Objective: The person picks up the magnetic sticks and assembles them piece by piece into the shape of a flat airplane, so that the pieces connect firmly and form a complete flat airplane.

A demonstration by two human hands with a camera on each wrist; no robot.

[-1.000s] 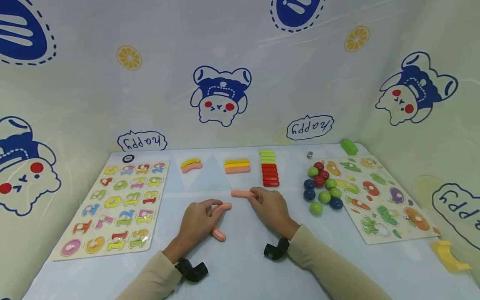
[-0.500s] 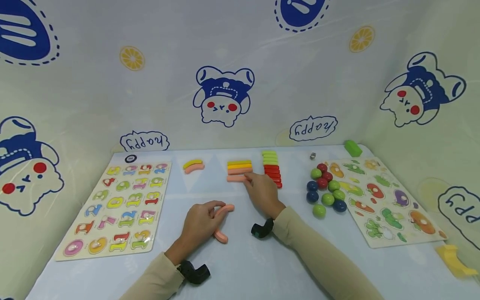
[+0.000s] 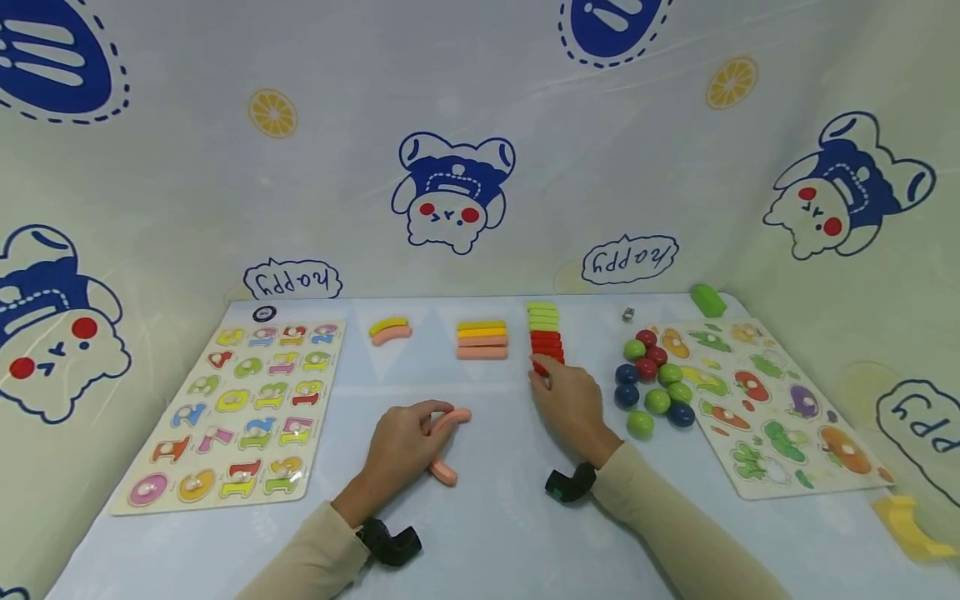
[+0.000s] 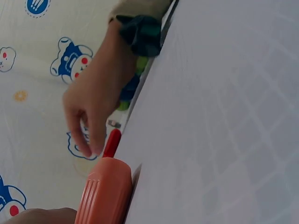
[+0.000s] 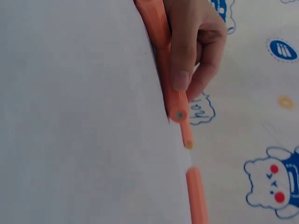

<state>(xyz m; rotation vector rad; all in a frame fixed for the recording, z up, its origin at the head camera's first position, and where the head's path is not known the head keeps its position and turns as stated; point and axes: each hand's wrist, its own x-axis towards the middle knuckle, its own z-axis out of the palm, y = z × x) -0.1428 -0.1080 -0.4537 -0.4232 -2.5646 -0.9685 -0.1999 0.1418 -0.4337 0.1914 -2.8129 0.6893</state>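
In the head view my left hand (image 3: 405,442) pinches a curved salmon-pink stick (image 3: 454,415) just above the table; a curved salmon end (image 3: 442,473) also shows below the fingers. Part of it is hidden by the hand. The right wrist view shows the thumb lying along the curved salmon stick (image 5: 175,100). My right hand (image 3: 573,408) reaches over the near end of a row of red sticks (image 3: 545,343), thumb and forefinger at the nearest one. Seen from the left wrist, the right fingertips hang close above a red stick (image 4: 112,142), apparently not closed round it.
Green sticks (image 3: 542,315) continue the red row. Yellow and salmon straight sticks (image 3: 482,340) lie left of it, a curved pair (image 3: 391,331) farther left. A number puzzle board (image 3: 232,417) flanks the left, a vegetable board (image 3: 780,417) and coloured balls (image 3: 656,402) the right.
My right hand set a straight salmon stick below the yellow and salmon group, let go, and moved right to the red sticks. My left hand stays on the curved stick.
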